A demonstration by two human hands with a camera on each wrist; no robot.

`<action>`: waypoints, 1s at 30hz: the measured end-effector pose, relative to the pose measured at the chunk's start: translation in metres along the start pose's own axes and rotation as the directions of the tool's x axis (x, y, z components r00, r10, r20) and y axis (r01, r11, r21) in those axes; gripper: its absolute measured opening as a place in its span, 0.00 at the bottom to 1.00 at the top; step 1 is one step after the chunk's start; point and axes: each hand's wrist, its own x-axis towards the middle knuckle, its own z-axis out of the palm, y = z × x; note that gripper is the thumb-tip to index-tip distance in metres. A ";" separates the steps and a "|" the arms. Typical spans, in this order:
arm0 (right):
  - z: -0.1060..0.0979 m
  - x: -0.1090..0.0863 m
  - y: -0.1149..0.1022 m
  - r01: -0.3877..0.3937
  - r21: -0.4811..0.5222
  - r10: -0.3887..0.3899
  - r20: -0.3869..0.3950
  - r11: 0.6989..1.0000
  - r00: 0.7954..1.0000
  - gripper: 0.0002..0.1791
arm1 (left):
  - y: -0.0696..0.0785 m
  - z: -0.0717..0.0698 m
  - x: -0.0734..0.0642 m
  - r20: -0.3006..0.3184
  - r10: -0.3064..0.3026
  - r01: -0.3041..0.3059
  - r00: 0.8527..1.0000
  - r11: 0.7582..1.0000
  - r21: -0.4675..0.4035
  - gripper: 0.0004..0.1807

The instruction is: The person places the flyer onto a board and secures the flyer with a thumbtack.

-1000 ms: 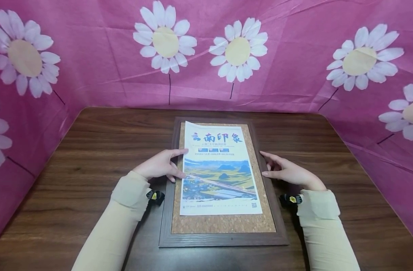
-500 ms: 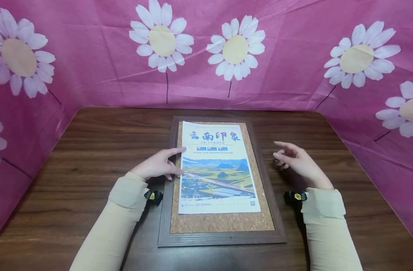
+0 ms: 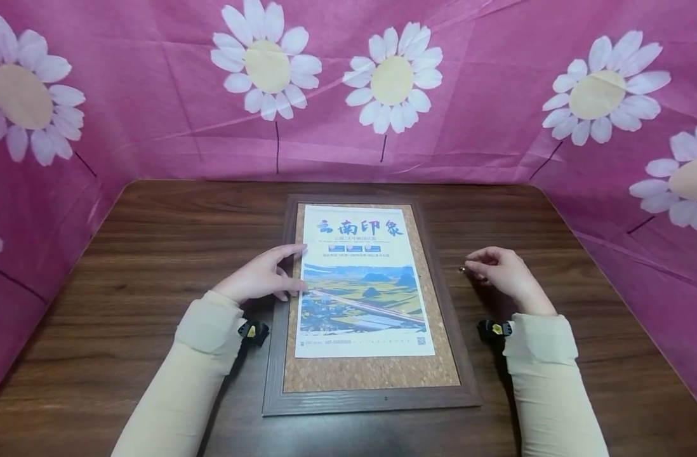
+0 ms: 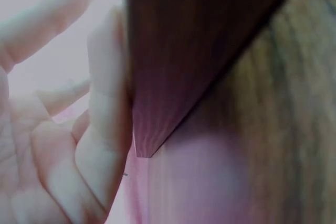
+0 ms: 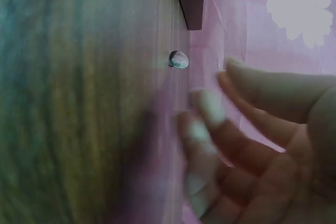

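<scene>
A printed poster with a landscape picture lies on a cork board with a dark wooden frame. My left hand rests across the frame's left side, thumb and index fingertip on the poster's left edge, fingers extended. The left wrist view shows that hand beside the frame's outer wall. Right of the board, a small round metal thumbtack sits on the table. Close to it is my right hand, fingers bent loosely; in the right wrist view, a gap separates the fingertips from the thumbtack.
The dark wood-grain table extends on both sides of the board. A pink cloth printed with large white daisies surrounds its back and sides. Each wrist wears a black camera strap.
My right hand has left the frame's right side and moved right, to beside the thumbtack on the table. The poster's raised upper left corner now lies flatter; my left hand stays at its edge.
</scene>
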 end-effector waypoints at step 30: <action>0.008 0.002 -0.004 0.033 -0.174 -0.016 0.102 0.984 0.995 0.12 | -0.018 -0.021 -0.005 -0.076 -0.117 0.118 0.990 0.993 0.008 0.51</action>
